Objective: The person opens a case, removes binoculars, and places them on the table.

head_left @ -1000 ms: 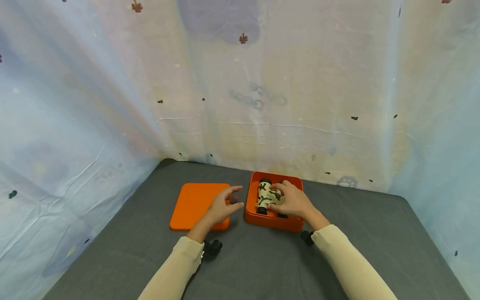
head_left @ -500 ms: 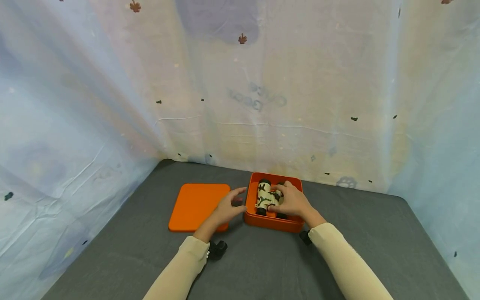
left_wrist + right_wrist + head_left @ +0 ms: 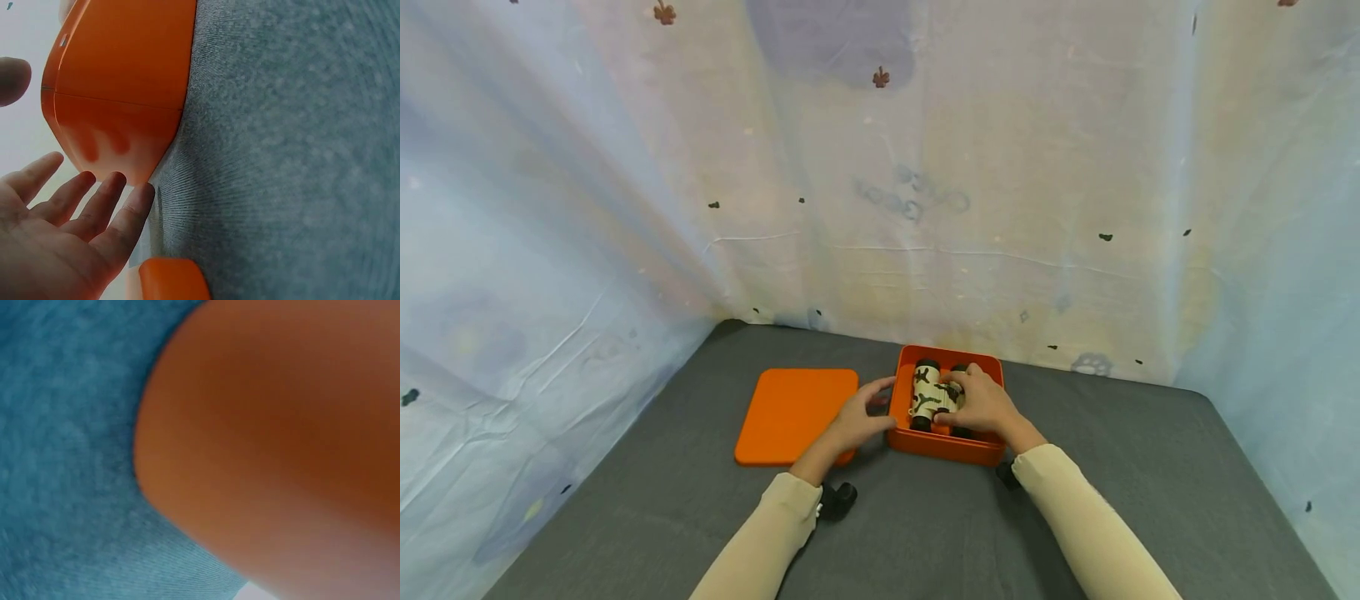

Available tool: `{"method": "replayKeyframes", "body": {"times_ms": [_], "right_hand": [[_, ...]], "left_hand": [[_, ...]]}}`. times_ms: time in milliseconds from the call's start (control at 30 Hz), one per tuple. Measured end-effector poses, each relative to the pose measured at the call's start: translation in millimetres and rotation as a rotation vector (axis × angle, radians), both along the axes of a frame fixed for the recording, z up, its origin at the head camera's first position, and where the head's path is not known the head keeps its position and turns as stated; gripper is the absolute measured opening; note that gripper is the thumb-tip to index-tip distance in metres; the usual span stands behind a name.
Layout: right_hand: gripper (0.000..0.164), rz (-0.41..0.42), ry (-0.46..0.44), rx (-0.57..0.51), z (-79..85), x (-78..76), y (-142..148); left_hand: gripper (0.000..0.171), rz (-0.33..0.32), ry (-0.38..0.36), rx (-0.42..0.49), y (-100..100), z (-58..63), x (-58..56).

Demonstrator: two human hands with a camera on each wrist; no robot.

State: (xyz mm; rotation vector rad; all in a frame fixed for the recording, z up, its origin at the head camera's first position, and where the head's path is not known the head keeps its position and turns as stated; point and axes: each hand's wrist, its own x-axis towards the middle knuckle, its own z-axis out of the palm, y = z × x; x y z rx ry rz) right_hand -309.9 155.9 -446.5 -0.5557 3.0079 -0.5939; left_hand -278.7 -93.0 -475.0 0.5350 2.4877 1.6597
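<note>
An orange-red box (image 3: 942,448) stands uncovered on the grey cloth. Camouflage-patterned binoculars (image 3: 926,392) with black ends lie inside it. My right hand (image 3: 987,407) reaches in from the right and grips their right barrel, thumb toward the near end, partly covering it. At the box's left wall is my left hand (image 3: 857,419), thumb and fingers spread. The left wrist view shows that hand (image 3: 69,231) with its fingertips close to the box wall (image 3: 122,56); contact is unclear. In the right wrist view, the blurred box wall (image 3: 262,437) hides the right hand.
An orange lid (image 3: 797,417) lies flat to the left of the box, partly behind the left forearm. Grey cloth (image 3: 925,533) covers the table. A patterned curtain (image 3: 1000,167) hangs close behind the box and along the sides.
My left hand has moved right, from over the lid's edge to the box's left wall. The right hand keeps its hold on the binoculars, which stay in the box.
</note>
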Motion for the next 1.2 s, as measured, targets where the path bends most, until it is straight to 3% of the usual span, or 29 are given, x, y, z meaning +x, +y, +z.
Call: {"method": "replayKeyframes", "body": {"times_ms": [400, 767, 1033, 1200], "right_hand": [[0.074, -0.008, 0.014, 0.027, -3.5, -2.0, -1.6], [0.068, 0.003, 0.035, 0.012, -2.6, -2.5, -1.4], [0.069, -0.004, 0.013, -0.014, -2.5, -4.5, -1.3], [0.071, 0.006, 0.002, -0.034, 1.3, -3.6, -1.5]], "left_hand": [[0.073, -0.021, 0.007, -0.046, 0.9, -2.9, -2.1], [0.072, -0.043, -0.004, 0.004, 1.4, -0.8, -0.7], [0.07, -0.074, -0.032, 0.007, 1.1, 35.8, 20.0], [0.07, -0.089, -0.045, 0.015, 0.2, 38.5, 20.3]]}}
